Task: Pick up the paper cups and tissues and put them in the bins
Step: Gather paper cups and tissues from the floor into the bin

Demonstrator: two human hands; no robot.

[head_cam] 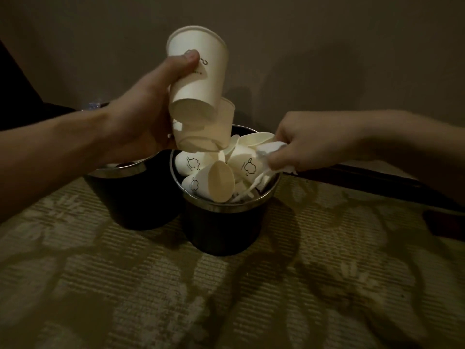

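1. Below both grips, a patterned carpet (226, 298) carries everything. Two bins stand on it close to the wall, so rubbish can be dropped in from above.
2. Under the left wrist stands the left bin (130, 197), dark with a metal rim. The forearm hides most of its mouth, so I cannot tell its contents.
3. Directly beneath both grips is the right bin (221, 227), just beside the other. It is heaped to the rim with paper cups (221, 180) lying on their sides, so little room appears to be left.
4. The left hand (141, 117) curls its grip round two cups at once, which probably saves a trip.
5. Its thumb presses the side of the upper cup (198, 71), which is tilted with its base toward the camera and its mouth away.
6. Tucked lower in the same grip, the crumpled cup (203, 132) hangs just above the heap. It seems placed to fall into the right bin once released.
7. The right hand (309, 144) pinches a tissue (270, 149) at the right bin's far rim, fingers pointing down. It is likely being tucked in beside the cups.
8. Just below that grip, thin white strips (254, 185) lie across the bin's edge. I cannot tell whether they are shreds of tissue.
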